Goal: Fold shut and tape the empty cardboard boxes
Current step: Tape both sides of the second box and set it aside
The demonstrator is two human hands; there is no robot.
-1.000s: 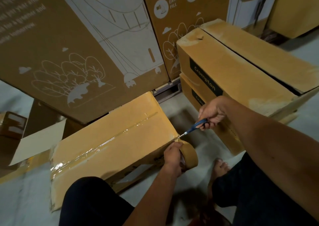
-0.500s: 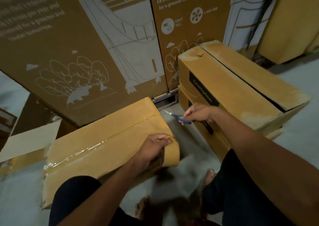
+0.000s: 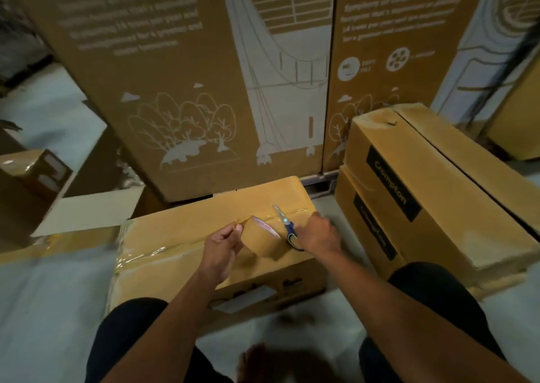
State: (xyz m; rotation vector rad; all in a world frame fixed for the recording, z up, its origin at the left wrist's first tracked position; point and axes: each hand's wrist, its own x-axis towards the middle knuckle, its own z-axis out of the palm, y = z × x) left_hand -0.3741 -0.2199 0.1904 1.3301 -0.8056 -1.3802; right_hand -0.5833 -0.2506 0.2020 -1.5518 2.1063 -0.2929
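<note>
One small taped carton sits far left, two tall printed brown cardboard cartons stand behind, one low tan cardboard box with a clear-taped seam lies on the pale floor, and two stacked black-labelled boxes sit at right. The left hand pinches what seems the free end of one brown tape roll on the box top. The right hand grips one pair of blue-handled scissors. Half a second ago the roll hung at the box's right end.
</note>
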